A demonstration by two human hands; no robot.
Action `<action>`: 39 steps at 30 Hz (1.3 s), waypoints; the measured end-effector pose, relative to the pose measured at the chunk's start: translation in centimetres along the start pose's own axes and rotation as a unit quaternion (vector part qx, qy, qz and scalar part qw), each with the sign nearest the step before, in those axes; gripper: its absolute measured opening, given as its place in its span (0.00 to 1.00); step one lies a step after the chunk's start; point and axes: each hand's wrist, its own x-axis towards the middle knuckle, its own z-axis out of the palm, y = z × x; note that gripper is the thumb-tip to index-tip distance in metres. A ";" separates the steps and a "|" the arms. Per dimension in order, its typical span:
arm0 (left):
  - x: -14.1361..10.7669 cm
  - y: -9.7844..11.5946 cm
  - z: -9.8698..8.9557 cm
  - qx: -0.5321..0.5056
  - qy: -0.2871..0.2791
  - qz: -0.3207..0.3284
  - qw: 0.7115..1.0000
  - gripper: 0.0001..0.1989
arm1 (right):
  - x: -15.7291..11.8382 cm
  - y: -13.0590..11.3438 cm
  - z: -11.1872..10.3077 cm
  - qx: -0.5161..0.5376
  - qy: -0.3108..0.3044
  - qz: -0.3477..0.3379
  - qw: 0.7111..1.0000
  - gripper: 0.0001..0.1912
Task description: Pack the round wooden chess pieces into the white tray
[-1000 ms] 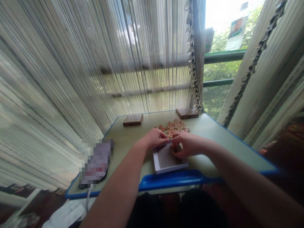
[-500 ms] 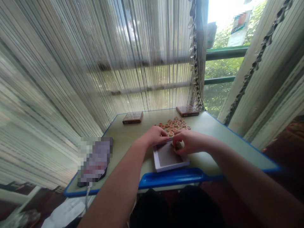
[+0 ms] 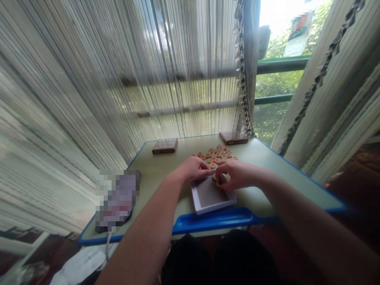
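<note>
The person's right hand hides part of a shallow white rectangular box and some small round tan pieces, whose marks are too small to read. The left hand covers the box's far-left corner. Pixelation blurs a flat purplish-grey slab. The top edge crops sheer striped curtains.

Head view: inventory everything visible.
Table: one, pale green, centre.
Box: one, white, near side.
Round pieces: many, tan, beyond and inside box.
Cases: two, brown, far edge.
Ledge: one, blue, near edge.
Blurred slab: one, purplish, left.
Cable: one, white, below slab.
Bundle: one, white, lower left.
Curtains: several, whitish, beyond table.
Bars: two, green, curtain gap.
Foliage: uncounted, green, outside.
Knees: two, black, bottom.
Left hand: one, bare, box's far rim.
Right hand: one, bare, at pieces inside box.
</note>
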 end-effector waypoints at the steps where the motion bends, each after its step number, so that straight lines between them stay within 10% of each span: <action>1: 0.0 0.0 0.0 0.000 0.001 -0.001 1.000 0.13 | 0.0 0.0 0.0 0.001 -0.001 0.001 1.000 0.05; 39: 0.1 0.4 0.3 0.031 -0.028 0.043 0.998 0.13 | 0.1 -0.4 -0.2 -0.013 -0.005 0.009 1.000 0.08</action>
